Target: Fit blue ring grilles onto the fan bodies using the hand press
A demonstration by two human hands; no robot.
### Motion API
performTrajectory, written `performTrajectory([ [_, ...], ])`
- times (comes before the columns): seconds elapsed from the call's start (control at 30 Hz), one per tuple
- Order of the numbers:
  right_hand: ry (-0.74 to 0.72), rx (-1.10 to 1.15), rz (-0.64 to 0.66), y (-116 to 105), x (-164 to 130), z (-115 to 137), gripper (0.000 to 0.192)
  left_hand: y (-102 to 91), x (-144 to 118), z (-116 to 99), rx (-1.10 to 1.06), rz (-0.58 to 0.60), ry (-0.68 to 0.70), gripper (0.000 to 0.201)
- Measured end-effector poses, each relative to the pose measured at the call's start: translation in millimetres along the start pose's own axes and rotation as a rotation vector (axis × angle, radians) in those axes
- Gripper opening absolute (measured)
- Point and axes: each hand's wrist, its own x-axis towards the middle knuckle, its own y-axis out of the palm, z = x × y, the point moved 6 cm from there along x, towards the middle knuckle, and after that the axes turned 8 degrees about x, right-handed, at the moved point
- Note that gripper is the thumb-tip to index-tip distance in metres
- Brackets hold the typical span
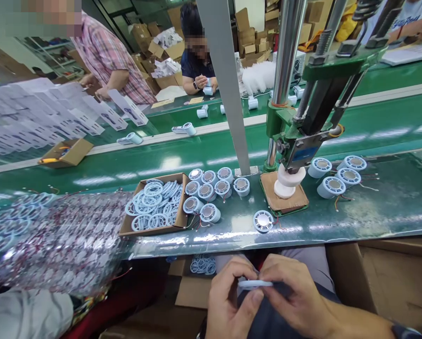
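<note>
Light-blue plastic ring [255,284]: nearly edge-on in my head view, above the lap and just short of the bench [232,241]; its faces are hidden from me.
Left hand [230,294]: thumb and fingers pinch one end of the ring.
Right hand [295,292]: thumb and fingertips grasp the opposite end, so I have two closed grips on one part.
Pressure: I judge a light, even pinch on the rim best; the ring looks thin, and uneven force could bow it.
Attitude: I would hold it level, thumbs matched, so that neither end dips.
Ring box [181,209]: cardboard, heaped with similar rings, left of the clustered cylinders [206,190].
Single cylinder [263,221]: disc face showing, leads toward the pad [297,202]; I would avoid snagging them.
White press head [290,176]: over the pad; fingers belong well clear.
</note>
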Motion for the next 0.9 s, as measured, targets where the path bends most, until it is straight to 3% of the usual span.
performTrajectory([
  [0.17,0.008,-0.009,0.069,1.6,-3.4,-3.8,0.011,3.5,-2.0,4.3,-0.047,-0.033,-0.083,0.032],
  [0.37,0.214,0.090,0.092,-5.3,-5.6,-18.5,0.023,1.4,-3.3,11.4,-0.095,-0.016,-0.215,0.033],
  [0.6,0.516,0.479,0.078,-2.9,-6.6,-34.2,0.028,5.6,-3.3,19.9,-0.239,0.048,-0.422,0.037],
  [0.73,0.571,0.519,0.075,-2.8,-5.8,-37.4,0.028,4.4,-3.8,21.0,-0.239,0.047,-0.413,0.039],
  [0.9,0.561,0.422,0.121,-3.5,-0.9,-34.8,0.025,8.8,-2.1,20.8,-0.233,0.135,-0.360,0.033],
])
